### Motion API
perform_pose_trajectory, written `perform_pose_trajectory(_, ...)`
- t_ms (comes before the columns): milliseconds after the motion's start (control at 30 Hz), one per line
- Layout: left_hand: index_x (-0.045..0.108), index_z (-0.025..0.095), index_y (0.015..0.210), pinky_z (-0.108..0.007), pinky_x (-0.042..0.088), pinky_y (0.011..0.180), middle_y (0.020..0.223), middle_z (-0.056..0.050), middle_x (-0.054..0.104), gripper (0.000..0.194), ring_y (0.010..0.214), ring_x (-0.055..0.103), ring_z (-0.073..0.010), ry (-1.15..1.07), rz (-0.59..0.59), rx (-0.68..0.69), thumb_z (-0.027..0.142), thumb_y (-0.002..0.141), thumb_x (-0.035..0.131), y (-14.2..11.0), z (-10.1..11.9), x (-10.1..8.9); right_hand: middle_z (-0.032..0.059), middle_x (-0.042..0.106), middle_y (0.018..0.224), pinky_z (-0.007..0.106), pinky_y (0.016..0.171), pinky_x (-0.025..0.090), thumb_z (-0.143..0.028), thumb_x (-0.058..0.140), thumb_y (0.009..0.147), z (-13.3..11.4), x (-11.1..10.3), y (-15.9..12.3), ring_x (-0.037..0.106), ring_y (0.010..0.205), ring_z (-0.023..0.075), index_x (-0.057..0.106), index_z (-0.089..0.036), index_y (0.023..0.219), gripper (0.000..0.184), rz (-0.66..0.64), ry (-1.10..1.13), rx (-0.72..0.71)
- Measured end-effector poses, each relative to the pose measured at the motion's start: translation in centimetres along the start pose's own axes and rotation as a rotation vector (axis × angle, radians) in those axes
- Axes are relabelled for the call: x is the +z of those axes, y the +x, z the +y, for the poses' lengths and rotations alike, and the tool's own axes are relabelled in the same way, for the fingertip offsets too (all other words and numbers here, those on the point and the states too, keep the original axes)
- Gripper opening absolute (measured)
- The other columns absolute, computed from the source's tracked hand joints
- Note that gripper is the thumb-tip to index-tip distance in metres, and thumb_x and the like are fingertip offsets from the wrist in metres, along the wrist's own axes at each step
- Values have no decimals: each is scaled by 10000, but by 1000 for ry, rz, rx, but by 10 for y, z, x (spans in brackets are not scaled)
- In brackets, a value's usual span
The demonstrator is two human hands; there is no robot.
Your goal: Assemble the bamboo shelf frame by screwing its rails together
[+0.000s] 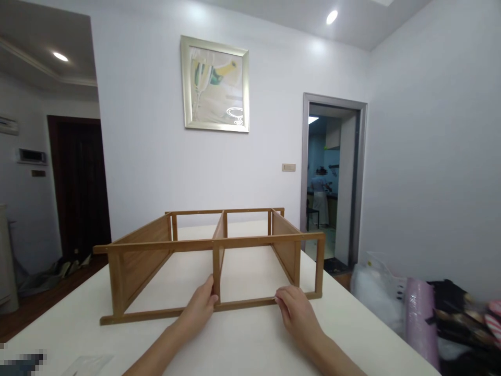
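Observation:
A wooden shelf frame [156,244] lies on its side on the white table [250,334], with side panels and a middle divider. My left hand [199,305] grips the foot of the front middle post, thumb against it, where it meets the bottom rail. My right hand [295,309] rests with curled fingers on the same bottom rail, further right, near the right side panel.
Bags and pink and dark packages [430,318] crowd the table's right edge. A clear plastic piece [88,363] lies at the near left. A person [321,196] stands in the room beyond the open doorway. A framed picture [215,83] hangs on the wall.

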State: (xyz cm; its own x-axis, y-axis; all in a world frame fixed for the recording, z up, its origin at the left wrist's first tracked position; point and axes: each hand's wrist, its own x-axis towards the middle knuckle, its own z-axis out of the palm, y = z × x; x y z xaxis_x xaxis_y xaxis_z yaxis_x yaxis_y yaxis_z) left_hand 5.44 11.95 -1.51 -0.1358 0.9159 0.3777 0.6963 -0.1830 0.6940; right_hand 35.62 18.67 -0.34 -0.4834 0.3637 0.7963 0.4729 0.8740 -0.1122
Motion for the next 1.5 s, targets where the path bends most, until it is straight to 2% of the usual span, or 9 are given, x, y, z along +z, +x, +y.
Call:
perform_pose_trajectory(367, 466, 171, 1207, -365, 498, 850, 856, -48, 709, 375, 868, 672, -257, 259, -12, -146, 173, 839, 397, -29, -45, -70, 60, 651, 803, 326, 650, 442, -70, 457, 895, -25, -10, -1, 569, 709, 181, 582, -187, 971, 188, 65, 75, -209)
perform_pose_trajectory(467, 514, 161, 1107, -349, 493, 772, 844, -80, 720, 288, 846, 693, -258, 461, -9, -210, 144, 873, 346, -40, -28, -80, 68, 666, 830, 332, 633, 434, -48, 501, 879, -27, -23, 4, 571, 706, 182, 579, -177, 1078, 250, 174, 99, -276)
perform_pose_trajectory(600, 588, 151, 856, -385, 464, 613, 716, -137, 704, 321, 715, 704, -336, 982, 39, -248, 198, 946, 284, -60, 30, -85, 81, 691, 882, 341, 658, 445, 10, 542, 861, -32, -44, 13, 599, 759, 185, 587, -162, 1164, 352, 305, 90, -305)
perform_pose_trajectory(700, 588, 189, 741, -345, 426, 505, 610, -79, 658, 391, 566, 668, -296, 1081, 179, -30, 295, 987, 303, -63, 92, -74, 84, 703, 917, 351, 705, 461, 23, 591, 845, -37, -62, 28, 612, 822, 192, 612, -165, 1172, 378, 395, 51, -294)
perform_pose_trajectory(767, 607, 194, 765, -325, 445, 527, 635, -51, 651, 331, 570, 650, -239, 1005, 373, 265, 319, 981, 389, -53, 131, -58, 77, 704, 925, 358, 728, 465, 13, 622, 839, -38, -72, 43, 613, 843, 194, 635, -187, 1147, 368, 462, 4, -271)
perform_pose_trajectory(867, 627, 160, 1018, -372, 512, 811, 940, -104, 716, 163, 895, 680, -246, 801, 586, 655, 227, 940, 500, -22, 178, -30, 72, 698, 948, 375, 763, 467, -25, 634, 852, -36, -83, 65, 612, 877, 203, 661, -223, 1093, 313, 521, -92, -250)
perform_pose_trajectory(933, 587, 117, 1135, -451, 452, 984, 1072, -146, 695, 245, 1072, 626, -288, 720, 626, 709, 222, 920, 532, 1, 197, -11, 75, 695, 973, 383, 779, 463, -48, 615, 873, -35, -87, 77, 611, 901, 208, 670, -236, 1060, 271, 495, -144, -251)
perform_pose_trajectory(1167, 583, 165, 1002, -436, 469, 799, 841, -73, 645, 152, 812, 599, -250, 533, 541, 548, 289, 927, 536, 40, 196, 34, 57, 701, 960, 373, 789, 424, -102, 551, 927, -31, -92, 89, 586, 877, 191, 690, -251, 1039, 232, 386, -202, -251)
perform_pose_trajectory(1500, 570, 159, 1036, -428, 444, 827, 860, -81, 635, 165, 839, 584, -251, 500, 624, 623, 277, 957, 485, 43, 186, 39, 59, 680, 943, 379, 831, 373, -98, 542, 930, -26, -92, 94, 563, 884, 191, 672, -218, 1008, 194, 259, -350, -313)
